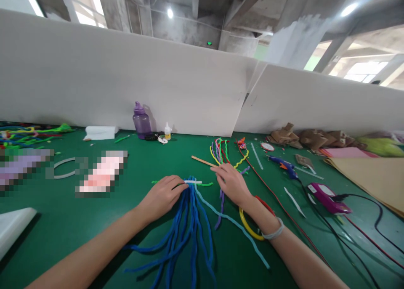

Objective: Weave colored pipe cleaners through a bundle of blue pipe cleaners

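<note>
Fingers [180, 187] of the left hand [162, 195] bend together at the gathered upper end of the blue strands [192, 234], touching the white strip [193, 182] there; whether they clamp it or only press, I cannot tell. From this end, the blue strands spread over the green table [94, 242] toward the person. One light blue strand [235, 220] goes out to their right. Also right of the blue strands, the right hand [232, 181] has its fingertips at the near end of a stick [202, 160]; their grip I cannot tell. Farther right of the blue strands is a glue gun [285, 166]. Beyond them, to the left, a purple bottle [142, 123] stands upright before the white partition [189, 83].
</note>
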`<state>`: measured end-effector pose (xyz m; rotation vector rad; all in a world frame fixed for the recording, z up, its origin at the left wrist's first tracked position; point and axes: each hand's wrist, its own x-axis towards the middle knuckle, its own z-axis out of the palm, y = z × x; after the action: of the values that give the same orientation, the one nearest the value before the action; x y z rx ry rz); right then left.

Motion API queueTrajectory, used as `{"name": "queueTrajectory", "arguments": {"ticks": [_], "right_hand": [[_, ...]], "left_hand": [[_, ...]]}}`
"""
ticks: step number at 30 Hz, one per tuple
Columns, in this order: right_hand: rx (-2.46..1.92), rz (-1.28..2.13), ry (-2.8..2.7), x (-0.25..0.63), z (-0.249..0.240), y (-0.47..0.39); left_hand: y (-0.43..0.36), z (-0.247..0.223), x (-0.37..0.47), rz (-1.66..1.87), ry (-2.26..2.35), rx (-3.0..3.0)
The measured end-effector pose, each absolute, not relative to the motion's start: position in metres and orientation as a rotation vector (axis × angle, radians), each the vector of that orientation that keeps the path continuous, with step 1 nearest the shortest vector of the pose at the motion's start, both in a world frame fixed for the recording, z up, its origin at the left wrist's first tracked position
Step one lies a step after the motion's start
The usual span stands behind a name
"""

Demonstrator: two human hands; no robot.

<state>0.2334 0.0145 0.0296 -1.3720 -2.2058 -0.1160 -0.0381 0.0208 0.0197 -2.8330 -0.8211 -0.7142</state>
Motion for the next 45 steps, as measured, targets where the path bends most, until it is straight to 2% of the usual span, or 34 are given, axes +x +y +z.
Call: {"name": "queueTrajectory", "arguments": {"ticks": [4, 7, 17, 19, 25, 31, 39, 42, 45], "right_hand": [[-1.677, -0.286, -2.153, 0.250, 0.029, 0.021], [-1.788, -0.255, -2.156, 0.257, 0.023, 0.026], [-1.612, -0.055, -1.790, 0.256, 0.027, 0.028], [-1.533, 0.041, -1.703, 0.254, 0.030, 0.027], [-1.114, 0.656, -1.217, 0.250, 0.045, 0.026], [-0.839, 0.911, -0.991, 0.264, 0.068, 0.022], [-0.834, 0.911, -1.048, 0.281, 0.092, 0.013], [-0.912, 0.967, -1.181, 0.267, 0.089, 0.008], [-1.075, 0.950, -1.549, 0.242, 0.082, -0.002]], "left_hand": [[0.018, 0.022, -0.038, -0.706, -0.764, -2.940], [0.016, 0.027, -0.038, -0.617, -0.656, -3.034], [0.012, 0.034, -0.038, -0.463, -0.621, -3.141], [0.012, 0.034, -0.038, -0.463, -0.619, -3.155], [0.014, 0.031, -0.039, -0.491, -0.611, -3.184], [0.015, 0.030, -0.038, -0.504, -0.620, -3.199], [0.015, 0.028, -0.038, -0.500, -0.600, -3.143], [0.016, 0.026, -0.039, -0.629, -0.619, -3.063], [0.017, 0.023, -0.042, -0.852, -0.729, -2.989]]}}
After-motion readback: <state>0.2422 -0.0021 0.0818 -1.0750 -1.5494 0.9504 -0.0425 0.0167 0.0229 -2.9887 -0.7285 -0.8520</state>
